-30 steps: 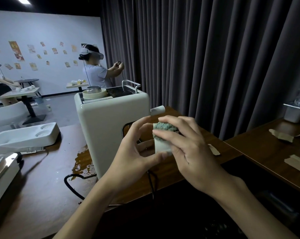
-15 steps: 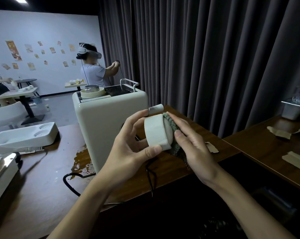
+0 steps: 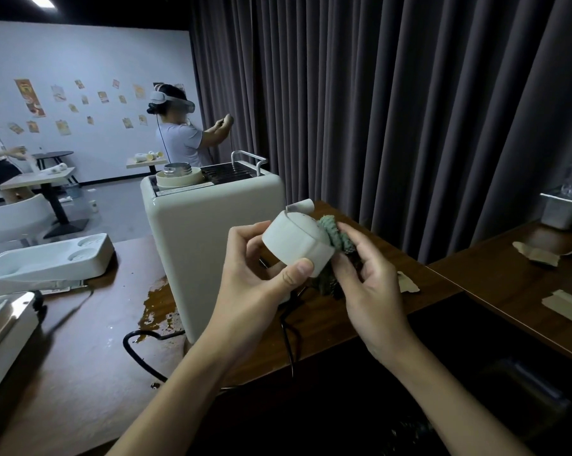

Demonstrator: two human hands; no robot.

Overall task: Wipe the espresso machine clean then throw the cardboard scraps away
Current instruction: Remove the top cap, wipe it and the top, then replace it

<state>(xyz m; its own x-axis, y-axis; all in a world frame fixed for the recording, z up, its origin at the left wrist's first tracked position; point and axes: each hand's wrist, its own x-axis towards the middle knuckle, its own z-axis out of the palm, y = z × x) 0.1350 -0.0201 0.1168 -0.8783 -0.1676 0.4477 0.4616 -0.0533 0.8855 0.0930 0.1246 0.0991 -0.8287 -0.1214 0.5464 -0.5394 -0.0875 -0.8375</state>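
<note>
Change: the cream round plastic part (image 3: 294, 246) has been turned in the left hand (image 3: 258, 287) since half a second ago. Its curved side wall now faces the camera, and the green knitted cloth (image 3: 339, 238) has bunched up at its upper right edge.
Left fingers (image 3: 296, 269): curled round the part, thumb pressed on the near lower rim, the others behind it.
Right fingers (image 3: 360, 245): bent, pinching the cloth against the part's right side; the right hand (image 3: 370, 284) is just beside the left.
Part: held in the air, tilted, in front of the machine and not touching it.
Machine: the cream box-shaped espresso machine (image 3: 205, 232) stands upright on the dark wooden table (image 3: 64, 357), directly behind the hands.
Spill: brown liquid puddle (image 3: 156, 304) on the table at the machine's left foot.
Cable: black cable (image 3: 136, 350) loops across the table in front of the machine.
Scraps: torn brown cardboard scraps (image 3: 538, 256) lie on the second table (image 3: 495, 284) to the right; one more scrap (image 3: 408, 283) lies just beyond the right hand.
Background: dark pleated curtain (image 3: 409, 110).
</note>
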